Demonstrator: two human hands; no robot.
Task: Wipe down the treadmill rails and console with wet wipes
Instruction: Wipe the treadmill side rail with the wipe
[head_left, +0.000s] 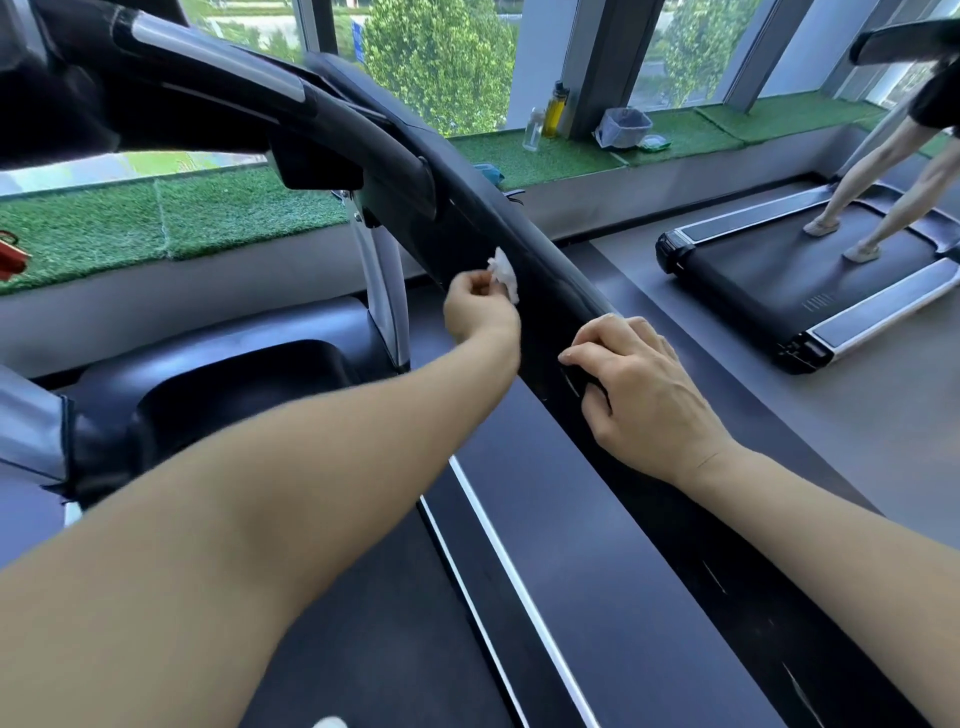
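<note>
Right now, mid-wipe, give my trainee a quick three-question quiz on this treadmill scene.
1. True or false: the right hand holds the wet wipe.
2. Which surface does the wipe touch? A) console B) black side rail C) belt
3. Fill in: the right hand rests on the ____.

Key:
1. False; the left hand pinches it.
2. B
3. rail

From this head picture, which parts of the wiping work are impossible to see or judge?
- Head view: the wet wipe is partly hidden inside the left hand.
- Console: cut off by the top edge.
- Rail: its far side faces away, and the right hand covers part.
- Rail dirt: too small to tell.
</note>
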